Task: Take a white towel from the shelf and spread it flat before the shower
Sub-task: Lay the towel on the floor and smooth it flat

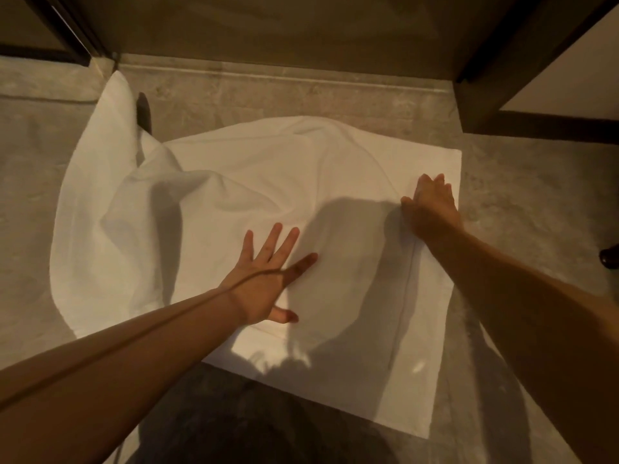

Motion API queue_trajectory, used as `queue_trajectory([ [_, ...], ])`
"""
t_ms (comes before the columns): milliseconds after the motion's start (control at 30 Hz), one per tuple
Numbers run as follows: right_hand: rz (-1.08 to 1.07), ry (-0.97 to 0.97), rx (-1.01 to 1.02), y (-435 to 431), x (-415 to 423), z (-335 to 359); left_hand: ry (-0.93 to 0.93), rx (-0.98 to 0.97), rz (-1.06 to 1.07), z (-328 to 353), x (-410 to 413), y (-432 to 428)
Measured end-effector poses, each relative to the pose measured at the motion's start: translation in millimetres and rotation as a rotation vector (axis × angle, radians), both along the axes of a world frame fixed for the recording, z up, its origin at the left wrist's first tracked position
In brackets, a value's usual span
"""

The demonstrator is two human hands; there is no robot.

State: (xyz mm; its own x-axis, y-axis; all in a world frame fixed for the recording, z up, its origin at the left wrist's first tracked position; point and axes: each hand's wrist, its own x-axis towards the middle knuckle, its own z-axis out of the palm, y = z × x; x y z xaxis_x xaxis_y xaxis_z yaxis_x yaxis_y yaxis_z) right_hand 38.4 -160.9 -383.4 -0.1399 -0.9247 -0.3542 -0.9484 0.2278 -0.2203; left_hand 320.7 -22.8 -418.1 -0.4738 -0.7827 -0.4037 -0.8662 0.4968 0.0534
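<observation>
A white towel (254, 175) lies on the grey stone floor in front of the shower threshold (284, 77). Its right half is flat; its left part is rumpled and rises in a tall fold toward the upper left. My left hand (268, 279) rests palm down on the towel's middle with fingers spread. My right hand (432, 209) presses near the towel's right edge, its fingers curled on the cloth with a small ridge of fabric at the thumb; I cannot tell whether it pinches it.
Dark door frames stand at the upper left (77, 31) and upper right (495, 45). A dark object (144, 112) pokes out behind the towel's raised fold. A small dark round thing (609, 259) sits at the right edge. Bare floor (522, 182) surrounds the towel.
</observation>
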Motion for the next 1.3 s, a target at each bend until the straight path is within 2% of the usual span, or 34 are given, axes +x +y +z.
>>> queue_trajectory([
  [67,0.101,-0.007,-0.23,22,14,2,-0.006,0.004,-0.006,0,0,1],
  [133,0.227,0.004,-0.29,40,30,3,-0.011,0.01,-0.01,0,1,1],
  [267,0.218,0.003,-0.012,48,49,-5,-0.038,0.003,-0.032,2,0,3],
  [467,0.258,0.009,0.136,30,33,-1,-0.058,0.04,-0.039,7,-4,11],
  [533,0.278,0.036,0.139,33,32,1,-0.053,0.058,-0.027,9,-6,13],
  [700,0.258,0.035,-0.014,68,51,0,-0.061,0.061,-0.003,12,-10,15],
  [867,0.237,0.008,0.145,101,71,-13,-0.078,0.032,-0.003,12,-10,16],
  [1033,0.289,0.036,0.192,85,55,-12,-0.114,-0.092,0.034,13,7,15],
  [1167,0.342,0.063,0.19,77,34,-9,-0.167,0.007,0.147,13,24,16],
  [1300,0.378,0.058,0.185,75,19,-8,-0.184,0.061,0.097,14,23,23],
])
